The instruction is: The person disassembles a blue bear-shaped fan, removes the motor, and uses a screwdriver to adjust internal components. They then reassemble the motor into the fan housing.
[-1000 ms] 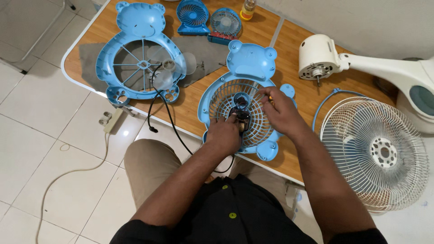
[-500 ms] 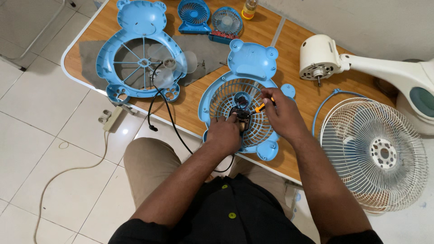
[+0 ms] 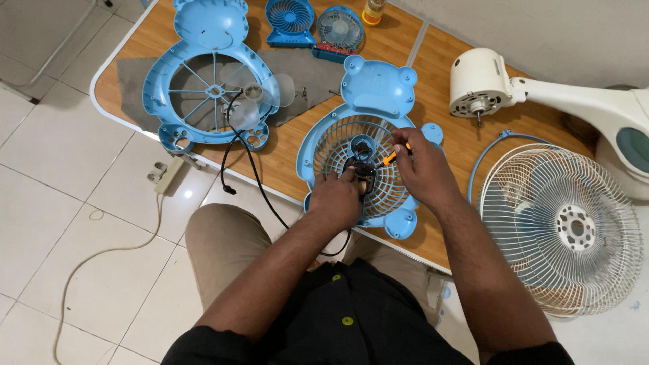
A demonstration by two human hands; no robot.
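A blue bear-shaped fan grille [image 3: 376,101] lies flat on the wooden table [image 3: 446,128] in front of me. At its centre sits a small black motor [image 3: 364,169]. My left hand [image 3: 337,197] rests on the grille's near side, fingers touching the motor. My right hand [image 3: 419,167] holds an orange-handled screwdriver [image 3: 394,157] whose tip points at the motor. A black cable [image 3: 251,169] runs from the motor area over the table edge.
A second blue bear-shaped housing [image 3: 203,81] with clear blades lies at the left on a grey cloth. Two small fans [image 3: 312,23] stand at the back. A white fan motor on its stand [image 3: 487,84] and a white wire guard [image 3: 558,226] sit at the right.
My right hand has shifted slightly over the grille and the orange screwdriver shows in it. The left hand stays on the motor.
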